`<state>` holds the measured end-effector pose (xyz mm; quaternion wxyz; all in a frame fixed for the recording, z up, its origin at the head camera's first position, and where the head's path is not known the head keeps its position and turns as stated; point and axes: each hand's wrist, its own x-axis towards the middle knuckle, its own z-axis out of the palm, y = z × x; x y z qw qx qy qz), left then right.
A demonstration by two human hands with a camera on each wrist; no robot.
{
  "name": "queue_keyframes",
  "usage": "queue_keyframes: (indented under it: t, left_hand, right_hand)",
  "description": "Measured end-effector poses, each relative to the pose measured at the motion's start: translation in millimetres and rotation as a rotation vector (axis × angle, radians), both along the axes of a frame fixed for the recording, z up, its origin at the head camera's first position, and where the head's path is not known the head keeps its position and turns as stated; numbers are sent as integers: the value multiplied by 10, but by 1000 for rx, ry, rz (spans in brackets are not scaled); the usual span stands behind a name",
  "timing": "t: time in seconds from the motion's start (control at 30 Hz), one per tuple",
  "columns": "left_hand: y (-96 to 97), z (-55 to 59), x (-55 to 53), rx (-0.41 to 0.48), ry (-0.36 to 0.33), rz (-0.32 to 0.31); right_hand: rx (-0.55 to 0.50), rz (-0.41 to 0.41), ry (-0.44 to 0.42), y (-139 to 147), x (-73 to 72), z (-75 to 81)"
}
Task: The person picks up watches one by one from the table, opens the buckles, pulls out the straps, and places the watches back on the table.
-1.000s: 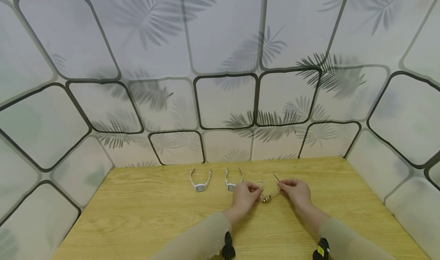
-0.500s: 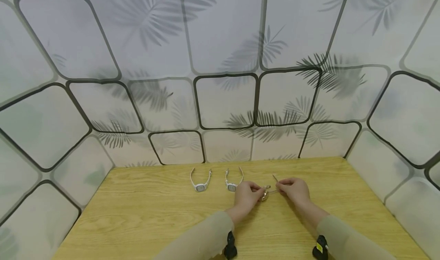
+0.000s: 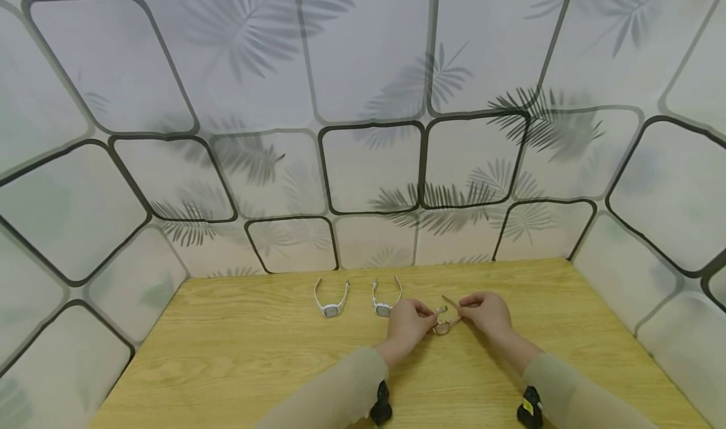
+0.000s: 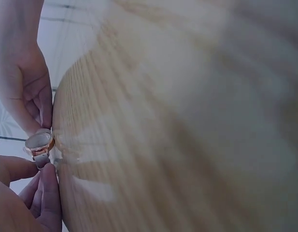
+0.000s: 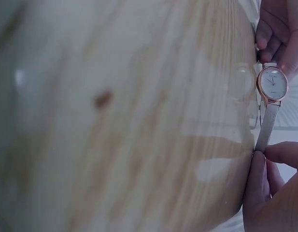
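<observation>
A wristwatch (image 5: 273,83) with a rose-gold case, white dial and pale strap is held between both hands, low over the table. My left hand (image 3: 406,323) pinches the strap on one side close to the case. On the other side the strap is pinched by my right hand (image 3: 486,315), thumb against fingers, with its free end poking out up and left. The left wrist view shows the watch case (image 4: 39,141) between the two hands, its face turned upward.
Two white watches stand on the wooden table (image 3: 272,353) left of the hands: one white watch (image 3: 331,310) farther left, another white watch (image 3: 382,309) right beside the left hand. Patterned walls (image 3: 374,240) enclose the table at the back and sides.
The watch between the hands has turned so that its dial now shows to the head view. The strap's free end has swung left and down. Both hands stay nearly in place.
</observation>
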<state>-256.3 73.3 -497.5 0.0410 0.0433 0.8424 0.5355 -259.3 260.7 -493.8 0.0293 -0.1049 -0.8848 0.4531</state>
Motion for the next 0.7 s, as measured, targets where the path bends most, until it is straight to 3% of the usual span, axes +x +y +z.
queue_keyframes:
  t: [0.13,0.43,0.7]
  left_hand:
    - [23,-4,-38,-14,18,9]
    - [130,-4,-165,-189,132,66]
    - [146,14,-270,-264,141,77]
  right_hand:
    - [1,-2,0,3,-31,-11]
    - [-64,-18,-5,10,-75,18]
    - [-6,-25,7,19,-135,25]
